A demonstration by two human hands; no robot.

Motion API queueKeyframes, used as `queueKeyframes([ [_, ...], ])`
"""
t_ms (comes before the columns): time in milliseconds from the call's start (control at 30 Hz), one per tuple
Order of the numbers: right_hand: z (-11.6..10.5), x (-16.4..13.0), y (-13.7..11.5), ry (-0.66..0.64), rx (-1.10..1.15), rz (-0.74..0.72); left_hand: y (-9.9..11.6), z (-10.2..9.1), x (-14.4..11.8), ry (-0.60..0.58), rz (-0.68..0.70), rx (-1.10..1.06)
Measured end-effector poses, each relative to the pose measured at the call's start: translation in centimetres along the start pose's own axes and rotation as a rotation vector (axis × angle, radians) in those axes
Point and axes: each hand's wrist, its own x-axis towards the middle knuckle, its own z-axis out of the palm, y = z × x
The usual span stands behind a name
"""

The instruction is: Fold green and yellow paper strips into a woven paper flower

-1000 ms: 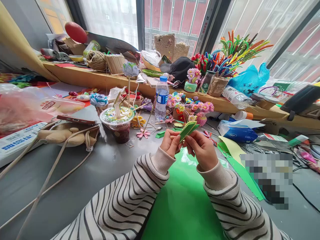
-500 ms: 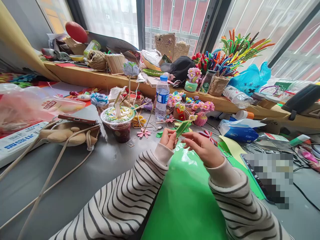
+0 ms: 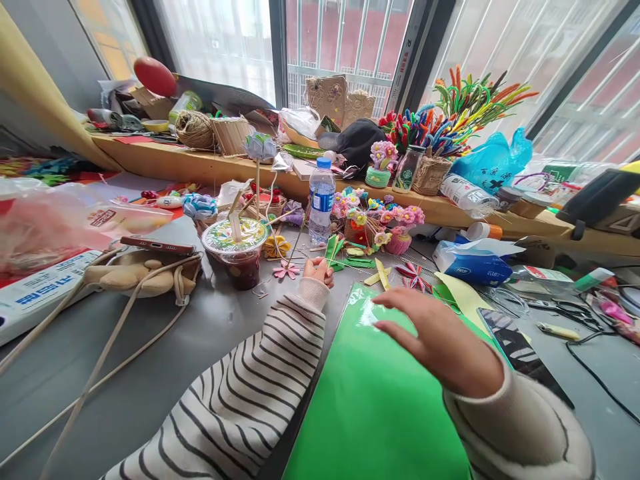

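Note:
My left hand (image 3: pixel 319 272) pinches a small green folded paper piece (image 3: pixel 333 248), which points up from the fingertips in front of the water bottle (image 3: pixel 321 200). Fingers apart and holding nothing, my right hand (image 3: pixel 443 340) hovers over the glossy green sheet (image 3: pixel 380 400) on the table. Past that sheet lie crossed pale yellow strips (image 3: pixel 380 274) and a red-and-white striped paper flower (image 3: pixel 414 275). A pink paper flower (image 3: pixel 286 269) rests left of my left hand.
To the left stand a lidded drink cup (image 3: pixel 240 253) and a beige bag (image 3: pixel 143 270) with a phone (image 3: pixel 159 245) on top. On the right are a blue tissue pack (image 3: pixel 473 263), a dark tablet (image 3: pixel 523 353) and scissors (image 3: pixel 570 310). A cluttered wooden ledge (image 3: pixel 280 179) runs along the window.
My hands have moved apart. The left has shifted left with the green paper piece; the right has let go, drawn back toward me and to the right.

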Motion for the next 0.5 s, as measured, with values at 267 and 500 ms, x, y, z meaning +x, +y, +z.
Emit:
queueKeyframes([
  [267, 5.4, 3.7, 3.0, -0.116, 0.178, 0.234, 0.4, 0.2, -0.8, -0.13, -0.356, -0.152],
  [500, 7.5, 5.4, 7.1, 0.191, 0.713, 0.263, -0.8, 0.9, -1.9, -0.184, -0.568, -0.192],
])
